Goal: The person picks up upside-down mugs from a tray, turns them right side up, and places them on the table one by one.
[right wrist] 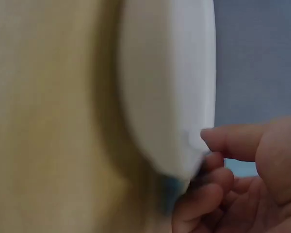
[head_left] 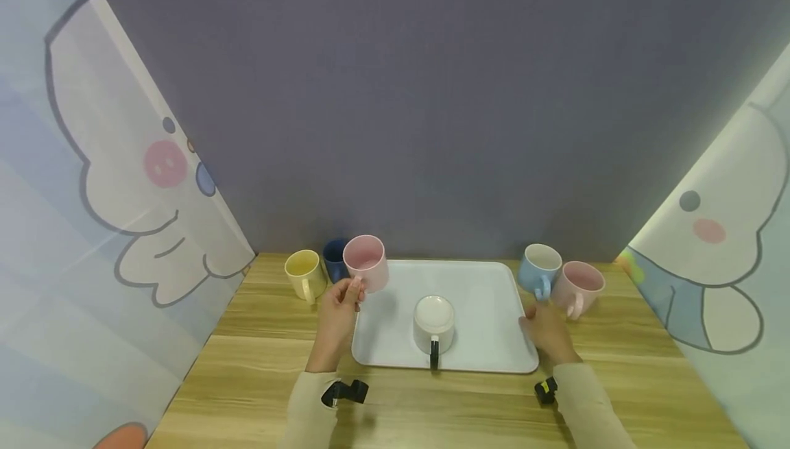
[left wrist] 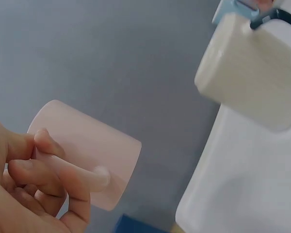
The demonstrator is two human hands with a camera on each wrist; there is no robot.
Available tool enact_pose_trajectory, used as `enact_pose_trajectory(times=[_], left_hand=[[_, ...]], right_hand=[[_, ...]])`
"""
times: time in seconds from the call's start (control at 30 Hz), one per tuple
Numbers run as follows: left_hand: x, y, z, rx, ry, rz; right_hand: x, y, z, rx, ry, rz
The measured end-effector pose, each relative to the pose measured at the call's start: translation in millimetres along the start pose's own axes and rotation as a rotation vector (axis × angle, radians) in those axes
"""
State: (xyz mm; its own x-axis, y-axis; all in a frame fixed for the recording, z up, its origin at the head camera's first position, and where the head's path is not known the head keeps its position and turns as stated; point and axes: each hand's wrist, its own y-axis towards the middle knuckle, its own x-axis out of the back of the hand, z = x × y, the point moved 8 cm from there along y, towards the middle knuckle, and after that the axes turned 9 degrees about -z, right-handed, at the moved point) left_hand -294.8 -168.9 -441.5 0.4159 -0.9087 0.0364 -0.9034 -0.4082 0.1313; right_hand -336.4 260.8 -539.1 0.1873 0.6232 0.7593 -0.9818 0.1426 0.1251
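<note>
A pink mug [head_left: 365,264] hangs above the left end of a white tray [head_left: 481,291]. By its handle [left wrist: 70,172], my left hand [head_left: 338,308] grips this mug. My right hand [head_left: 548,331] is at the tray's right edge, with its thumb [right wrist: 230,140] over the rim and curled fingers beneath, pinching it. Upside down on the tray stands a white mug [head_left: 432,325] with a black handle, its base facing up. The left wrist view also shows the white mug [left wrist: 247,73] on the tray [left wrist: 247,179].
A yellow mug [head_left: 304,274] and a dark blue mug [head_left: 334,257] stand left of the tray. To its right are a light blue mug [head_left: 535,274] and another pink mug [head_left: 583,284]. A grey wall [head_left: 420,127] rises behind the wooden table [head_left: 234,380].
</note>
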Motion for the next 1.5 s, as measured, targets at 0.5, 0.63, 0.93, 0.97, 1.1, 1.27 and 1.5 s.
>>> enact_pose_trajectory(times=[0.5,0.63,0.93,0.97,1.1,1.27,1.5], left_hand=[[41.7,-5.5,35.5,0.047,0.075,-0.106],[50.2,-7.3,44.1,0.041,0.136,-0.138],[62.2,-9.5,56.0,0.003,0.232,-0.223],[63.1,-9.5,56.9,0.001,0.23,-0.23],[65.7,-9.6,61.6,0.004,0.23,-0.237],[71.3,-10.8,68.1,0.021,0.268,-0.252],[76.9,-13.3,74.8,-0.006,0.311,-0.251]], right_hand=[[-6,-7.4,-4,-0.003,-0.037,0.062],[-6,-8.4,-4,-0.005,-0.031,0.065],[-5,-8.9,-4,-0.032,-0.01,0.083],[-5,-8.8,-4,-0.033,-0.009,0.083],[-6,-8.3,-4,-0.035,-0.003,0.086],[-7,-7.5,-5,-0.037,-0.001,0.087],[-6,-7.7,-7,-0.029,0.002,0.082]])
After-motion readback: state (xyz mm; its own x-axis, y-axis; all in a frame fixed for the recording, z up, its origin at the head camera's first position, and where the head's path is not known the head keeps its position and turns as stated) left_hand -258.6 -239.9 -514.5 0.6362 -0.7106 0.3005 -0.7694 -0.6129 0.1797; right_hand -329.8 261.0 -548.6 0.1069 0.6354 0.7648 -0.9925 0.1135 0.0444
